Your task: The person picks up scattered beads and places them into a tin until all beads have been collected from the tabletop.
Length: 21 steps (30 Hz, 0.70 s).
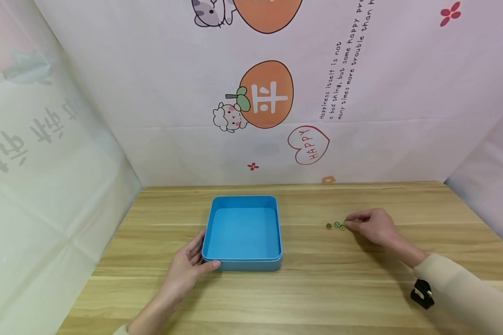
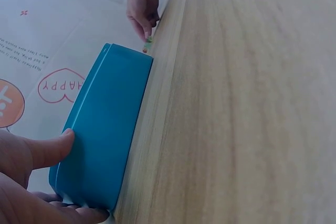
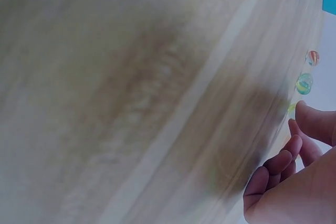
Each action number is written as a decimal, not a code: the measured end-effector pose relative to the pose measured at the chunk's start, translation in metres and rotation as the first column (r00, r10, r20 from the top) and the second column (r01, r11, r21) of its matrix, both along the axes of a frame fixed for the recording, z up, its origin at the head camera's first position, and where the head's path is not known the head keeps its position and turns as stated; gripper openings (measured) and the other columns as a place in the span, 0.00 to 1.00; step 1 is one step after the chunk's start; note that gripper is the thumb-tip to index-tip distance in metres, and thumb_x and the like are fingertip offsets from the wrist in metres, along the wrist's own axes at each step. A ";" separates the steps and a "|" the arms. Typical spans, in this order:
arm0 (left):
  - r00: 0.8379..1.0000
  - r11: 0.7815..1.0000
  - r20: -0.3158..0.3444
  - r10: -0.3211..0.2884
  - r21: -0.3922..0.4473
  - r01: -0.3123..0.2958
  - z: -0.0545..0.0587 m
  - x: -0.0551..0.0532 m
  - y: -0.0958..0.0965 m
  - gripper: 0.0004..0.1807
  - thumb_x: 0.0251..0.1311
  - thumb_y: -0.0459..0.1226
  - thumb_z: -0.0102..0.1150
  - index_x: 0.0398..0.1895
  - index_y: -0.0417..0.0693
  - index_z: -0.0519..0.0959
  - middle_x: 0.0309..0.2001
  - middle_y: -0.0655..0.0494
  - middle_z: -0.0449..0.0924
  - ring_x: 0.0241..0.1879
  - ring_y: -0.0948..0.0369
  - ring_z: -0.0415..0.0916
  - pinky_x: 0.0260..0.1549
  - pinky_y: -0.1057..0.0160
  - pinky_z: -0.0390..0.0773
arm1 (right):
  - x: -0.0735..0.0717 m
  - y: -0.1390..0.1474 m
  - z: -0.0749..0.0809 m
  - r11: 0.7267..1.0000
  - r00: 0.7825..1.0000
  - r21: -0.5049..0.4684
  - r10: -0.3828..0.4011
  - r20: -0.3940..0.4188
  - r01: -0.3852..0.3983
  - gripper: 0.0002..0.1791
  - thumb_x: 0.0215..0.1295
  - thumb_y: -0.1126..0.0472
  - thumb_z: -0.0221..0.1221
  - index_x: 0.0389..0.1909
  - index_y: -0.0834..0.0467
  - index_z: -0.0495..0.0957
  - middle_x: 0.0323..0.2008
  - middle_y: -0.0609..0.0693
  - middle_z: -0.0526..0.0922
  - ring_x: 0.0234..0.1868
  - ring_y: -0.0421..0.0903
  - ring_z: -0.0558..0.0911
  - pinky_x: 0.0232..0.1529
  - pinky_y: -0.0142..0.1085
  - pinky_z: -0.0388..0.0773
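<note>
A square blue box, open at the top, stands on the wooden table. My left hand grips its near left corner, thumb on the front wall and fingers along the left side. To the right of the box, my right hand pinches at a small green glass marble, its thumb and index finger close together and partly hiding it. Beside the fingertips lie a green marble and a reddish-striped marble. In the right wrist view a yellow-green marble shows at the thumb tip.
A wood-grain table reaches back to a white printed cloth hanging behind it. More pale cloth hangs at the left and right sides. A black device is strapped at the right wrist sleeve.
</note>
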<state>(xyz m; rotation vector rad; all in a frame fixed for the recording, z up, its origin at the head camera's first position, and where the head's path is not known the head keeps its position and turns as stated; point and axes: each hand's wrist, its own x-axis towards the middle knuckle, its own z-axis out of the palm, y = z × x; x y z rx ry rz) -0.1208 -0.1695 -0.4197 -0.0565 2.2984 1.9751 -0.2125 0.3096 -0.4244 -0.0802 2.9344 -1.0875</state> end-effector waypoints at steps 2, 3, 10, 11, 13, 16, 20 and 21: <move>1.000 1.000 0.000 0.000 -0.005 0.000 0.000 0.000 0.000 0.52 0.60 0.28 0.76 0.83 0.39 0.56 0.80 0.36 0.54 0.77 0.41 0.57 0.68 0.47 0.69 | 0.000 0.001 -0.001 1.000 1.000 0.002 0.000 -0.005 0.000 0.16 0.71 0.58 0.69 0.50 0.67 0.88 0.46 0.62 0.88 0.38 0.47 0.80 0.34 0.38 0.76; 1.000 1.000 0.000 0.000 -0.006 0.000 0.000 0.000 0.000 0.52 0.60 0.28 0.76 0.83 0.39 0.56 0.80 0.36 0.54 0.77 0.41 0.57 0.68 0.47 0.69 | 0.000 0.001 -0.001 1.000 1.000 0.004 0.000 -0.005 0.000 0.15 0.71 0.59 0.69 0.49 0.67 0.89 0.45 0.62 0.88 0.38 0.47 0.80 0.34 0.38 0.76; 1.000 1.000 -0.001 -0.003 -0.002 0.003 -0.001 0.000 -0.001 0.52 0.60 0.28 0.76 0.83 0.39 0.56 0.81 0.36 0.54 0.77 0.41 0.57 0.68 0.47 0.69 | 0.000 0.002 -0.002 1.000 1.000 0.002 0.002 0.009 -0.002 0.16 0.71 0.59 0.68 0.50 0.67 0.88 0.45 0.62 0.88 0.40 0.49 0.81 0.36 0.40 0.78; 1.000 1.000 -0.001 -0.003 -0.001 0.003 -0.001 0.000 -0.001 0.52 0.60 0.28 0.76 0.83 0.39 0.56 0.81 0.36 0.54 0.77 0.41 0.57 0.68 0.47 0.69 | 0.000 0.002 -0.002 1.000 1.000 0.002 0.000 0.011 0.000 0.16 0.71 0.59 0.68 0.50 0.67 0.88 0.46 0.62 0.88 0.40 0.50 0.81 0.36 0.40 0.78; 1.000 1.000 -0.001 -0.003 -0.002 0.003 -0.001 0.000 -0.001 0.52 0.60 0.28 0.76 0.83 0.39 0.56 0.80 0.36 0.54 0.77 0.41 0.57 0.68 0.47 0.69 | 0.001 0.002 -0.002 1.000 1.000 -0.002 -0.005 0.019 0.005 0.16 0.71 0.59 0.68 0.50 0.67 0.88 0.45 0.62 0.88 0.41 0.51 0.82 0.37 0.40 0.79; 1.000 1.000 -0.001 -0.005 -0.002 0.005 -0.001 0.000 -0.001 0.51 0.60 0.28 0.75 0.83 0.39 0.56 0.80 0.36 0.54 0.77 0.41 0.57 0.68 0.47 0.69 | 0.002 0.003 -0.002 1.000 1.000 -0.006 -0.010 0.020 0.010 0.16 0.72 0.58 0.68 0.50 0.67 0.88 0.46 0.62 0.88 0.42 0.51 0.82 0.38 0.40 0.79; 1.000 1.000 -0.003 -0.006 0.001 0.006 -0.001 0.000 -0.001 0.51 0.60 0.27 0.75 0.83 0.38 0.55 0.81 0.36 0.53 0.77 0.41 0.55 0.69 0.47 0.68 | 0.006 0.004 -0.001 1.000 1.000 -0.011 -0.012 0.000 0.012 0.17 0.72 0.57 0.69 0.50 0.67 0.88 0.47 0.63 0.88 0.41 0.49 0.83 0.36 0.38 0.79; 1.000 1.000 -0.003 -0.006 0.002 0.006 -0.001 0.000 -0.001 0.51 0.60 0.27 0.75 0.83 0.38 0.55 0.81 0.36 0.53 0.78 0.41 0.55 0.69 0.47 0.68 | 0.008 0.005 0.000 1.000 1.000 -0.016 -0.011 -0.004 0.011 0.17 0.72 0.57 0.69 0.50 0.67 0.88 0.46 0.63 0.88 0.40 0.48 0.83 0.35 0.38 0.79</move>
